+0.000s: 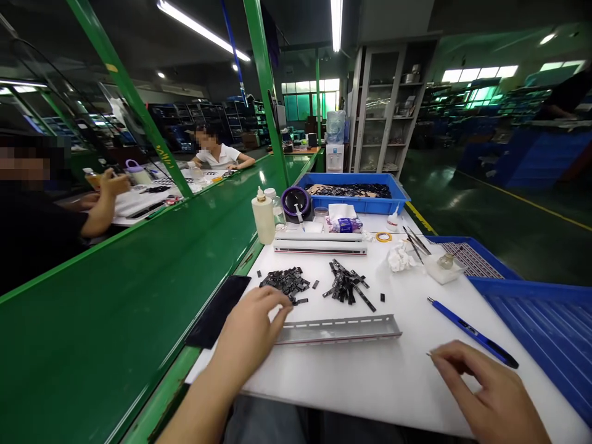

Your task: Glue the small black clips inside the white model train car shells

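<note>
My left hand (254, 324) is over the left end of a grey channel-shaped shell (333, 330), beside a pile of small black rectangular pieces (287, 280). Its thumb and fingers curl together in a pinch, and what lies between the tips is too small to make out. To the right, a second pile of longer black strips (346, 283) lies behind the shell. Near the front right, my right hand (485, 385) is closed in a pinch, a tiny thin tip poking out from the fingers. Close to it rests a blue pen-like tool (472, 330).
Behind the piles lie white train-like shells (320, 245), a squeeze bottle (263, 217) and a blue bin (356, 203) of black parts. Crumpled tissue (400, 258), tweezers (416, 242) and a small glass jar (445, 261) sit at right. A green partition (139, 290) borders the left; people sit beyond it.
</note>
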`<act>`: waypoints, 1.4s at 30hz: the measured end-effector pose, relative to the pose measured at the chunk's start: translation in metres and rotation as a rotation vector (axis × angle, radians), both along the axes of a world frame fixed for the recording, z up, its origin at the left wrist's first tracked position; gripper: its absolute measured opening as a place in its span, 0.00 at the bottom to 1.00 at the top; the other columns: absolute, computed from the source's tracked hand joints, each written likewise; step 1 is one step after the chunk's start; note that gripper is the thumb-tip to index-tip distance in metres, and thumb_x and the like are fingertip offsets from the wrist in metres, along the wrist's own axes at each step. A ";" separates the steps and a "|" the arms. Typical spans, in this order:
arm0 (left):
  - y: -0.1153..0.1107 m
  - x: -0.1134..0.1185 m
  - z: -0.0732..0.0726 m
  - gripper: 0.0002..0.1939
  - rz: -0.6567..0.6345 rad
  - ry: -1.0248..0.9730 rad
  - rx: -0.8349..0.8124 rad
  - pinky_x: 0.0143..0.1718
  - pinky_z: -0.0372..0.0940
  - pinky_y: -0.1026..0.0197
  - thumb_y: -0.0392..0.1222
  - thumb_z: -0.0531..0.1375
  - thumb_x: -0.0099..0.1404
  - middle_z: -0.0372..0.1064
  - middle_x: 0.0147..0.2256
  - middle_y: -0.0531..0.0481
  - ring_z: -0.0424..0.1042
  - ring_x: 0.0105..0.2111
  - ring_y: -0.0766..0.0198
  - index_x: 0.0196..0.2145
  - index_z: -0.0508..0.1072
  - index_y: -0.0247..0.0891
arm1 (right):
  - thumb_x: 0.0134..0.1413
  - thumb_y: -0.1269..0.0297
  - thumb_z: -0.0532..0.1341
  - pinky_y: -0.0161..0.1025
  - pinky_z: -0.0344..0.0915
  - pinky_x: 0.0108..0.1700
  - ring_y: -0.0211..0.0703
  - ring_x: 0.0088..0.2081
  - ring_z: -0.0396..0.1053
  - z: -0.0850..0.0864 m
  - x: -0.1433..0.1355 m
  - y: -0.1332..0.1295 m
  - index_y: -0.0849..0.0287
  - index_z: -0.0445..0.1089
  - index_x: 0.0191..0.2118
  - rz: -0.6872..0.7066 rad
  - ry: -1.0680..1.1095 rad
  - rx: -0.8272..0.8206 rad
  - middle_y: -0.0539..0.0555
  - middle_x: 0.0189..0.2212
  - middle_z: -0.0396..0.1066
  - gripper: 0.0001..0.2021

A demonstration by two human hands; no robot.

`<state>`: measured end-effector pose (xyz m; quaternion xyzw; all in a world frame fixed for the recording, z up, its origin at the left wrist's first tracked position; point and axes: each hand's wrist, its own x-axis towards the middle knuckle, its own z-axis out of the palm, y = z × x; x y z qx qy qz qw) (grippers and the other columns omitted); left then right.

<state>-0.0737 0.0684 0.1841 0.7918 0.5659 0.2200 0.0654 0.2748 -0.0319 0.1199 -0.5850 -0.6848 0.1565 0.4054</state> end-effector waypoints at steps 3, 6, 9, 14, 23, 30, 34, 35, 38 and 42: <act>0.038 -0.004 0.007 0.14 -0.071 0.194 -0.106 0.42 0.68 0.54 0.43 0.54 0.69 0.77 0.38 0.48 0.74 0.39 0.54 0.34 0.80 0.42 | 0.61 0.57 0.58 0.35 0.68 0.30 0.40 0.28 0.71 -0.012 0.012 0.018 0.54 0.73 0.32 -0.084 -0.146 -0.112 0.50 0.28 0.74 0.11; 0.041 0.010 0.005 0.15 -0.148 0.204 -0.091 0.52 0.66 0.51 0.43 0.53 0.70 0.77 0.46 0.47 0.72 0.49 0.52 0.41 0.80 0.42 | 0.62 0.57 0.56 0.37 0.67 0.32 0.41 0.28 0.70 -0.020 0.011 0.022 0.55 0.73 0.33 -0.063 -0.160 -0.125 0.51 0.28 0.74 0.12; 0.016 0.037 -0.003 0.20 -0.272 0.177 -0.034 0.56 0.65 0.49 0.47 0.56 0.69 0.73 0.53 0.45 0.69 0.54 0.52 0.55 0.73 0.39 | 0.62 0.59 0.56 0.39 0.67 0.33 0.43 0.29 0.71 -0.021 0.008 0.022 0.55 0.73 0.34 -0.042 -0.148 -0.094 0.52 0.30 0.74 0.11; -0.013 0.048 -0.022 0.18 -0.333 0.237 0.050 0.45 0.71 0.49 0.40 0.63 0.64 0.77 0.45 0.45 0.75 0.44 0.52 0.52 0.73 0.38 | 0.62 0.58 0.57 0.40 0.67 0.31 0.44 0.29 0.70 -0.017 0.013 0.016 0.56 0.73 0.33 -0.036 -0.049 -0.105 0.53 0.29 0.74 0.11; -0.016 -0.017 -0.048 0.13 -0.297 0.202 0.357 0.44 0.69 0.50 0.37 0.59 0.68 0.75 0.45 0.44 0.72 0.43 0.53 0.50 0.71 0.37 | 0.64 0.69 0.56 0.38 0.65 0.34 0.40 0.32 0.68 0.025 -0.035 0.033 0.57 0.72 0.38 0.366 -0.022 0.051 0.53 0.31 0.69 0.07; -0.026 -0.011 -0.059 0.12 -0.252 0.142 0.422 0.48 0.68 0.49 0.39 0.59 0.68 0.74 0.48 0.44 0.72 0.48 0.53 0.49 0.70 0.39 | 0.63 0.72 0.52 0.38 0.66 0.34 0.40 0.32 0.65 0.007 -0.072 0.076 0.60 0.72 0.35 0.380 -0.330 0.190 0.55 0.32 0.66 0.11; -0.028 -0.002 -0.051 0.11 -0.275 0.167 0.372 0.51 0.68 0.46 0.38 0.59 0.66 0.73 0.51 0.41 0.72 0.49 0.51 0.47 0.70 0.37 | 0.62 0.73 0.53 0.38 0.67 0.35 0.39 0.32 0.65 -0.004 -0.071 0.079 0.59 0.71 0.35 0.360 -0.321 0.131 0.55 0.34 0.65 0.10; -0.027 0.003 -0.048 0.12 -0.284 0.182 0.344 0.52 0.67 0.45 0.37 0.59 0.66 0.71 0.53 0.40 0.71 0.50 0.50 0.47 0.69 0.36 | 0.62 0.73 0.53 0.38 0.67 0.36 0.39 0.33 0.65 -0.004 -0.071 0.079 0.59 0.71 0.35 0.363 -0.320 0.118 0.55 0.35 0.65 0.10; -0.024 0.027 -0.042 0.11 -0.372 0.253 0.268 0.55 0.65 0.43 0.34 0.57 0.65 0.64 0.60 0.39 0.68 0.56 0.48 0.46 0.71 0.37 | 0.61 0.75 0.53 0.38 0.68 0.38 0.40 0.35 0.66 -0.005 -0.073 0.081 0.59 0.71 0.36 0.376 -0.347 0.101 0.55 0.36 0.66 0.10; -0.019 0.064 -0.041 0.11 -0.449 0.342 0.249 0.55 0.64 0.44 0.35 0.53 0.69 0.57 0.65 0.39 0.63 0.61 0.47 0.45 0.73 0.38 | 0.58 0.76 0.54 0.40 0.69 0.39 0.43 0.36 0.66 -0.007 -0.077 0.079 0.60 0.70 0.35 0.373 -0.417 0.110 0.56 0.36 0.67 0.09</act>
